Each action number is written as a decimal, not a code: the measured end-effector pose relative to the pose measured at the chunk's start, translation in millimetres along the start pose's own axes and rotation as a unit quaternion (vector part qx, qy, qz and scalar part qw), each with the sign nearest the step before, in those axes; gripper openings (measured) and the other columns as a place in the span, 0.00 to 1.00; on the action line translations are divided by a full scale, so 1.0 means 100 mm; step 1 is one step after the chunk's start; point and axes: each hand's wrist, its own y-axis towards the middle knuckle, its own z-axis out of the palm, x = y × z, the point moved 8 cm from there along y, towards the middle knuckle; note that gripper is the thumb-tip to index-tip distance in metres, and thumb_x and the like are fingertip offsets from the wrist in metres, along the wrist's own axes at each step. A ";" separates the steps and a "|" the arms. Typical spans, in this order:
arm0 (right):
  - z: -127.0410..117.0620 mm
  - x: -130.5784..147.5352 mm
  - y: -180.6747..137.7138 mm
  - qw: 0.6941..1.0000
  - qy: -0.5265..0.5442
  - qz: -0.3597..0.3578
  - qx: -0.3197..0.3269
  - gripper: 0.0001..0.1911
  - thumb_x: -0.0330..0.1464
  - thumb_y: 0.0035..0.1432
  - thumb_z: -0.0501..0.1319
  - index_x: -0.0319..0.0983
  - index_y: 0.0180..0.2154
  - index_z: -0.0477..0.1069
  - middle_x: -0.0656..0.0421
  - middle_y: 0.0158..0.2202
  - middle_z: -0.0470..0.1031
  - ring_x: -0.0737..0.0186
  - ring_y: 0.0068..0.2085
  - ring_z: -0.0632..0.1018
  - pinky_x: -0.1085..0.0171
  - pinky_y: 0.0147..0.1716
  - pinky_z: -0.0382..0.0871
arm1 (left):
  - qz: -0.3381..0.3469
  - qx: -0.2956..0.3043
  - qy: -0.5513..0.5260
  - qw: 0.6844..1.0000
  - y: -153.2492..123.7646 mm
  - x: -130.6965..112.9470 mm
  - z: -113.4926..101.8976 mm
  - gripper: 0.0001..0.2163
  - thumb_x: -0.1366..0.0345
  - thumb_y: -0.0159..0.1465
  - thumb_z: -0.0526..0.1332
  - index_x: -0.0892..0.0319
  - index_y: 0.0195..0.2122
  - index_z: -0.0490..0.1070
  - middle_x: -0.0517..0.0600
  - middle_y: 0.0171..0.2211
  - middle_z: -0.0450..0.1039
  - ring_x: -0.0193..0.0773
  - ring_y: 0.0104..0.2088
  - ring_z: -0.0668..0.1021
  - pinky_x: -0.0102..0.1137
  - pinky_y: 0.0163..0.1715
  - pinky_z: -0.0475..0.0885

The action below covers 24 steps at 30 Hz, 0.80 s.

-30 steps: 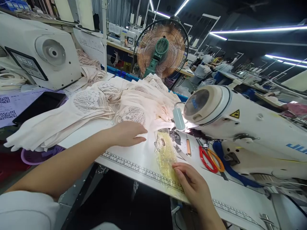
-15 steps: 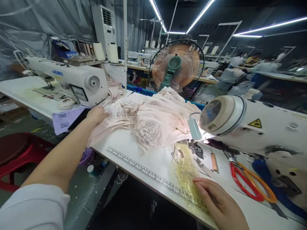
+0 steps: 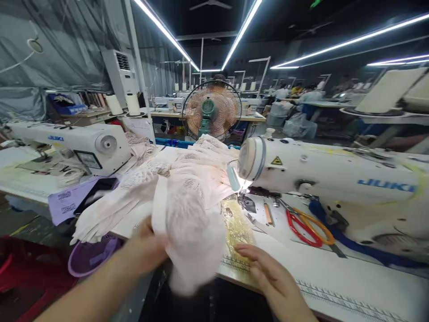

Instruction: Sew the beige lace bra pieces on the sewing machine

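Observation:
My left hand (image 3: pixel 147 248) is closed on a pale pink lace garment piece (image 3: pixel 191 228) and holds it up near the table's front edge; the piece is blurred by motion. Behind it lies a pile of similar pink lace pieces (image 3: pixel 181 167) on the white table (image 3: pixel 335 277). My right hand (image 3: pixel 268 273) rests with fingers stretched out on the table edge, touching a yellowish taped patch (image 3: pixel 236 226). The white sewing machine (image 3: pixel 321 179) stands to the right, its needle area (image 3: pixel 246 201) lit by a small lamp.
Red and orange scissors (image 3: pixel 306 223) lie under the machine arm. A second sewing machine (image 3: pixel 73 143) stands at the left beside a black phone (image 3: pixel 95 201) and purple papers (image 3: pixel 65 203). A purple bowl (image 3: pixel 90 257) hangs below the pile. A fan (image 3: pixel 212 109) stands behind. Other people work far back.
My left hand has pulled one lace piece from the left of the pile toward me and lifted it. My right hand has stayed on the taped patch. The camera view has risen.

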 end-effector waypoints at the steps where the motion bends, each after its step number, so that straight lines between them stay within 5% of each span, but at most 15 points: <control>1: 0.06 0.05 -0.09 0.999 0.040 0.003 0.024 0.25 0.52 0.59 0.52 0.44 0.46 0.74 0.51 0.46 0.77 0.50 0.48 0.76 0.55 0.46 0.72 | -0.020 0.074 -0.003 0.997 -0.14 0.17 0.28 0.19 0.54 0.44 0.73 0.60 0.33 0.78 0.53 0.30 0.79 0.50 0.33 0.80 0.40 0.34 0.77; 4: 0.11 0.11 -0.32 0.985 0.147 0.053 0.068 0.32 0.58 0.54 0.53 0.43 0.50 0.71 0.49 0.43 0.77 0.47 0.47 0.76 0.55 0.43 0.72 | -0.054 0.130 -0.054 0.988 -0.38 0.53 0.74 0.13 0.57 0.50 0.71 0.57 0.33 0.80 0.54 0.32 0.79 0.51 0.38 0.80 0.40 0.39 0.75; 7: 0.04 0.12 -0.33 0.967 0.207 0.132 0.073 0.29 0.55 0.52 0.58 0.40 0.43 0.74 0.53 0.34 0.77 0.51 0.37 0.78 0.59 0.33 0.73 | -0.099 0.046 -0.140 0.984 -0.30 0.74 0.76 0.12 0.58 0.48 0.73 0.56 0.32 0.80 0.53 0.31 0.79 0.50 0.39 0.80 0.39 0.40 0.76; 10: -0.05 0.09 -0.13 0.957 0.193 0.197 0.088 0.20 0.49 0.54 0.60 0.38 0.34 0.72 0.58 0.28 0.75 0.60 0.29 0.75 0.65 0.26 0.68 | -0.122 -0.089 -0.177 0.973 -0.04 0.83 0.52 0.11 0.67 0.49 0.72 0.58 0.35 0.79 0.53 0.33 0.79 0.46 0.38 0.80 0.34 0.36 0.78; 14: -0.16 0.07 0.27 0.980 -0.035 0.162 0.108 0.08 0.34 0.58 0.54 0.38 0.34 0.69 0.59 0.29 0.75 0.64 0.30 0.74 0.67 0.27 0.66 | -0.095 -0.226 -0.155 0.957 0.26 0.75 0.09 0.14 0.79 0.59 0.58 0.58 0.42 0.75 0.52 0.40 0.78 0.37 0.37 0.80 0.27 0.32 0.78; 19: -0.14 0.15 0.67 0.975 -0.166 0.120 0.089 0.08 0.22 0.51 0.55 0.39 0.31 0.69 0.59 0.31 0.74 0.63 0.33 0.73 0.67 0.30 0.64 | -0.032 -0.250 -0.104 0.962 0.22 0.49 -0.26 0.14 0.77 0.60 0.58 0.57 0.44 0.74 0.50 0.40 0.77 0.34 0.35 0.80 0.23 0.31 0.77; 24: -0.05 0.24 1.01 0.961 -0.257 0.071 0.079 0.10 0.23 0.57 0.53 0.40 0.34 0.70 0.58 0.35 0.74 0.63 0.35 0.73 0.68 0.30 0.61 | 0.026 -0.216 0.040 0.975 0.17 0.20 -0.45 0.16 0.61 0.51 0.70 0.55 0.41 0.74 0.49 0.39 0.77 0.42 0.41 0.78 0.32 0.37 0.77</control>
